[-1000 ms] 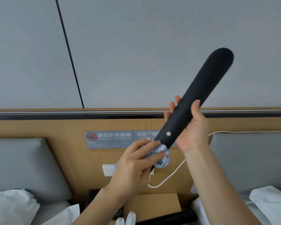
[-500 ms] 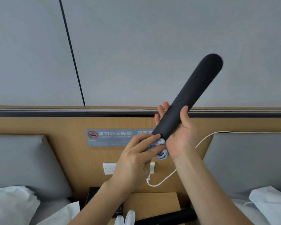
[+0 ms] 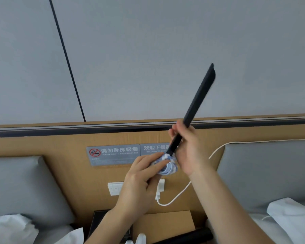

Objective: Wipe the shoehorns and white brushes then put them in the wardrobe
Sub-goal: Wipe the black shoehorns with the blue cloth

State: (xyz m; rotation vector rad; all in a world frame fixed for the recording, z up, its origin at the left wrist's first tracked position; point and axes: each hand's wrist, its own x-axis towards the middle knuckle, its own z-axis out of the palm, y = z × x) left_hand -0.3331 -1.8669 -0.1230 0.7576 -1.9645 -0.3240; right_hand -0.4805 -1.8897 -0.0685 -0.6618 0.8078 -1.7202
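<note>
Here the right hand [image 3: 188,147] is gripping the shoehorn [image 3: 199,97] low on its length, fingers and thumb curled round it, and is holding it up in front of the headboard [image 3: 60,147]. The shoehorn is showing edge-on. Its long axis is running from the lower end, near and left, up to the tip, far and right, against the grey wall.

The left hand [image 3: 139,182] is pinching a blue-and-white cloth [image 3: 168,167] round that lower end. It is sitting just below and left of the right hand, so the two are almost touching.

Judging by this, the wipe is working at the handle end, and most of the blade is lying up and right of the cloth, beyond the right hand. The left hand is the nearer one to the covered end. For the cloth to travel along the axis, the right hand would probably have to shift its grip or draw the shoehorn through.

Another black bar [image 3: 188,235], likely a second shoehorn, is lying at the near edge. Beside it are white tips [image 3: 141,239] that are too cropped to name. No wardrobe is showing.
</note>
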